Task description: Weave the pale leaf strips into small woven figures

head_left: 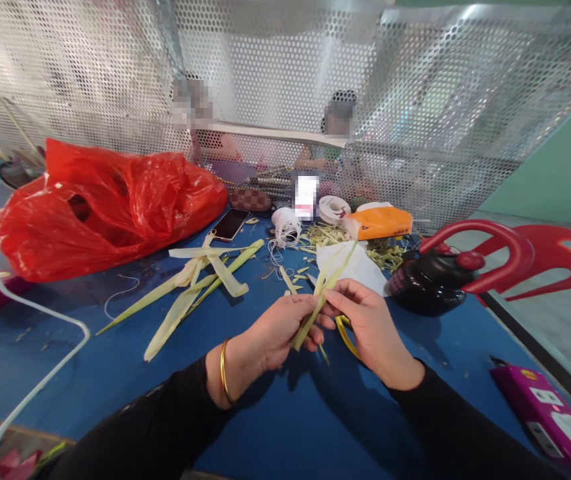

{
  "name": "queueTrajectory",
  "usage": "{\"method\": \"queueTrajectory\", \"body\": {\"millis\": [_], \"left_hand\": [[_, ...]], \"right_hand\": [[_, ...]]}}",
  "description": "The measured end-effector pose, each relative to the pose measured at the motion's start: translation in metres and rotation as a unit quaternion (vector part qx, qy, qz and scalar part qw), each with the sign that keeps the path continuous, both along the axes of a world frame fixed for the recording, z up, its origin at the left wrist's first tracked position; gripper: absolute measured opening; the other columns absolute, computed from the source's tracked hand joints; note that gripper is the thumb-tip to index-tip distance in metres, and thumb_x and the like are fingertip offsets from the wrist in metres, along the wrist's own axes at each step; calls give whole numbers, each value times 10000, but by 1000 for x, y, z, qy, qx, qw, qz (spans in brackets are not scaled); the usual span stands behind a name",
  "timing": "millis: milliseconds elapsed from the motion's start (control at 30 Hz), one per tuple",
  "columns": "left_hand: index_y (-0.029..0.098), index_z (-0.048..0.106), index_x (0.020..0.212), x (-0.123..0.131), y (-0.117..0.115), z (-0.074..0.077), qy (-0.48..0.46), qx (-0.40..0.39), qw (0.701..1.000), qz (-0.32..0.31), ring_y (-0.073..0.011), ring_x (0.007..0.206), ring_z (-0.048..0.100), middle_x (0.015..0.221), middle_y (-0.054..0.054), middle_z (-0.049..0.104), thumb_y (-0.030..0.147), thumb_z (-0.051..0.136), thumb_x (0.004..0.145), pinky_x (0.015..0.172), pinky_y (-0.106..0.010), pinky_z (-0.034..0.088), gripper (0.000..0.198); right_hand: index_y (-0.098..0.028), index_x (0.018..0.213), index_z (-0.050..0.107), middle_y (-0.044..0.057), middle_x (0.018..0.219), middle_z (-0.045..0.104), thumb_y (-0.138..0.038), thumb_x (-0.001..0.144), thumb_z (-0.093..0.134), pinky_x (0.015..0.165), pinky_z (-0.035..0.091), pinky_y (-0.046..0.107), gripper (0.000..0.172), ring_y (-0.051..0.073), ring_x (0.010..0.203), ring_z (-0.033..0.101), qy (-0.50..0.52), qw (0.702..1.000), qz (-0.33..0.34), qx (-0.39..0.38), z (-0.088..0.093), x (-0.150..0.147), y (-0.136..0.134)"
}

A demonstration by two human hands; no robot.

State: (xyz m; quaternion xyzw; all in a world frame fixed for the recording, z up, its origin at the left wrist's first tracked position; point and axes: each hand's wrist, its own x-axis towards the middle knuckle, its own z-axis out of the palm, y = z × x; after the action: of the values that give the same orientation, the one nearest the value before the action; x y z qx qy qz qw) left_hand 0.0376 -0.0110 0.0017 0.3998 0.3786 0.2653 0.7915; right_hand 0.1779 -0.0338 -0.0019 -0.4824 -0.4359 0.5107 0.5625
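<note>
My left hand (275, 333) and my right hand (368, 323) meet over the blue table (285, 413), both pinched on one pale green palm leaf strip (328, 277) that rises away from me between them. The left fingers grip its lower end, the right fingers hold it a little higher. A gold bangle sits on my left wrist. Yellow-handled scissors (344, 333) lie on the table just under my right hand, partly hidden. More leaf strips (200, 280) lie in a loose pile to the left.
A red plastic bag (105, 207) fills the back left. A phone (230, 224), white thread (285, 230), an orange box (382, 221), leaf scraps, white paper (360, 267) and a black kettle with red handle (440, 277) stand behind. A purple power strip (550, 417) lies right. Two people sit behind the perforated screen.
</note>
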Motion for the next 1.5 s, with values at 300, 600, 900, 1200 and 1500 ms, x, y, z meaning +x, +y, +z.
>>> {"method": "queueTrajectory", "body": {"millis": [300, 600, 900, 1200, 1500], "left_hand": [[137, 618, 784, 1, 1, 1, -7, -26, 1000, 8, -52, 409, 461, 660, -3, 596, 223, 452, 878, 355, -174, 291, 209], [163, 561, 758, -1, -4, 3, 16, 52, 998, -11, -36, 403, 169, 559, 77, 353, 391, 449, 890, 396, -193, 88, 287], [174, 536, 669, 5, -8, 7, 58, 179, 979, 73, -73, 443, 235, 520, 66, 358, 396, 442, 911, 458, -225, 205, 341], [165, 529, 636, 5, -8, 3, 83, 201, 976, 15, -82, 474, 266, 544, 45, 415, 351, 413, 923, 487, -245, 218, 362], [167, 524, 680, 3, -4, 4, 108, 222, 969, -18, -83, 521, 295, 587, 56, 379, 250, 449, 883, 509, -236, 224, 231]], "right_hand": [[-203, 639, 546, -58, 531, 544, -295, 758, 684, 529, 397, 262, 205, 108, 481, 504, -100, 994, -22, 43, 5, 1, -1], [-197, 608, 539, -49, 535, 540, -293, 773, 675, 575, 388, 260, 234, 117, 542, 493, -121, 991, -23, 49, 1, 1, 0], [-174, 612, 578, -41, 561, 521, -443, 787, 691, 477, 320, 243, 341, 95, 481, 423, -81, 996, 36, -1, -7, 7, 4], [-172, 756, 678, -64, 493, 466, -368, 744, 735, 507, 318, 240, 204, 95, 492, 422, 52, 996, 70, -18, -7, 4, 4], [-165, 577, 604, -73, 429, 455, -331, 640, 816, 460, 295, 229, 276, 72, 433, 374, 75, 996, -42, -6, 1, 8, 7]]}}
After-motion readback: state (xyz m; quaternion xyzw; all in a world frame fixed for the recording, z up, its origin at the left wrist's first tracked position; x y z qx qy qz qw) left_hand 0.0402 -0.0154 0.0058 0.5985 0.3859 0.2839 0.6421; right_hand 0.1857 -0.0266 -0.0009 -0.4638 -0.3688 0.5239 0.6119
